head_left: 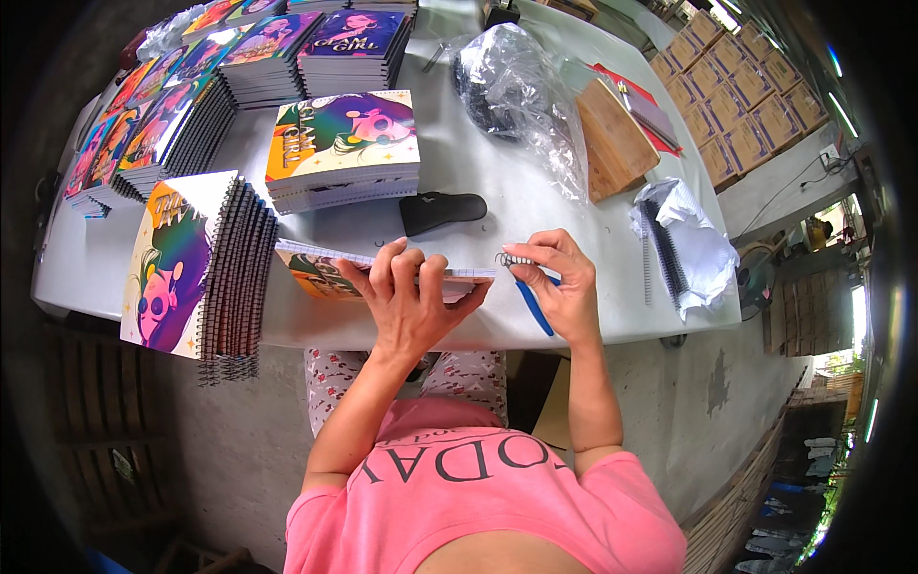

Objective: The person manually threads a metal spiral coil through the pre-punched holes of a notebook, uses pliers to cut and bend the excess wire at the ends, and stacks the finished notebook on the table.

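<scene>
My left hand [409, 298] is closed on a notebook [316, 275], holding it on edge over the near side of the table with its colourful cover facing down toward me. My right hand [564, 285] pinches a wire coil [516, 259] between thumb and fingers at the notebook's right end. A blue-handled tool [535, 308] shows under the right palm; its working end is hidden, and I cannot tell whether the hand grips it. Just beyond the notebook lies a flat black rounded piece [445, 212], against a stack of unbound-looking notebooks [349, 143].
At the left edge leans a stack of spiral notebooks [201, 273]; several more stacks [349, 48] fill the far left. A clear plastic bag [521, 100] with dark contents, a wooden block [612, 139] and white paper holding black coils [684, 244] occupy the right. Cartons [741, 105] are piled beyond.
</scene>
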The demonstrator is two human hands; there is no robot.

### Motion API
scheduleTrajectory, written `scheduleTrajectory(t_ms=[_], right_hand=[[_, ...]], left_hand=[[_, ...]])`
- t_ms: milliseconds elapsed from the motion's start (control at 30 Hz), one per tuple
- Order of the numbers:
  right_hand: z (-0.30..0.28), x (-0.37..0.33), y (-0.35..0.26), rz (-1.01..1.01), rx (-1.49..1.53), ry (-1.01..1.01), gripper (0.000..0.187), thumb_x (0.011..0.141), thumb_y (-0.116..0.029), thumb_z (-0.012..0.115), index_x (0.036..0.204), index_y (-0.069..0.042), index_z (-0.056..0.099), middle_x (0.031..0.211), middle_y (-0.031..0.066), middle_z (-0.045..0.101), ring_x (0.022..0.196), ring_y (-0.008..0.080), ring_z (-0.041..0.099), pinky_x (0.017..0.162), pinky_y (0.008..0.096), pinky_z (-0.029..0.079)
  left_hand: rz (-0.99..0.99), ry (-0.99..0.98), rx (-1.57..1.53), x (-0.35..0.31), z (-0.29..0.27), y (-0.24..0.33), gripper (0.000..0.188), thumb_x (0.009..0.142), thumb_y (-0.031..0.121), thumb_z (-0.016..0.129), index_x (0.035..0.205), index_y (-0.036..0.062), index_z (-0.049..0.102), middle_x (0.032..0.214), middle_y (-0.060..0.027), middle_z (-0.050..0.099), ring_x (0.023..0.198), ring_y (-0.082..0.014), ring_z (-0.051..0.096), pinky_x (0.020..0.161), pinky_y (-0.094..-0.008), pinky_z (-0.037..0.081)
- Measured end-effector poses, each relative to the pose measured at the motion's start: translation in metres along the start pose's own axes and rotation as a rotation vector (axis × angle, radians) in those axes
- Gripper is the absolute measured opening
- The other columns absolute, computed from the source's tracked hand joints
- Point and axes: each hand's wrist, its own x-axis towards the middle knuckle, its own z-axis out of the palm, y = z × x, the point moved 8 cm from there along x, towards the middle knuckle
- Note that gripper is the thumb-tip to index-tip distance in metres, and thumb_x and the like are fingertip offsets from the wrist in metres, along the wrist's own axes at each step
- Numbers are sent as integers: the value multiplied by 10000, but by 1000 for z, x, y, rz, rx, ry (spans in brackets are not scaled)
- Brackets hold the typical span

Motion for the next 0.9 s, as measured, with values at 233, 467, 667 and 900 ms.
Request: scheduleTrajectory(t_ms=[233,467,667,900], right_hand=[[10,0,-3,-13,227,-181,208,784,-14,668,977,-86,697,813,35,578,706,125,553,621,245,441],[17,-6,0,330,-1,-388,197,868,-166,609,1012,-33,624,732,38,589,621,136,546,561,269,426],[23,-7,-19,-48,-4,-396,242,866,-140,605,1083,-33,598,836,85,593,631,156,546,590,285,462],[37,41,13,27,72,-675,346,846,-90,574,1191,-70,580,976,99,607,844,189,590,786,311,480]], left_hand=[[4,-83,3,0,1,-3,564,666,542,724,961,122,490,957,-59,436,1045,-279,419,1062,-619,4],[-36,-134,-14,2,-3,-2,556,703,583,663,1000,132,528,939,-46,452,1076,-253,423,1036,-658,-5],[-35,-116,0,4,-20,-12,537,712,609,636,983,149,571,923,-44,473,1088,-253,427,1020,-676,-9],[-37,-126,-99,2,-21,-15,495,688,566,684,899,137,557,877,-45,455,1009,-258,433,1038,-659,24]])
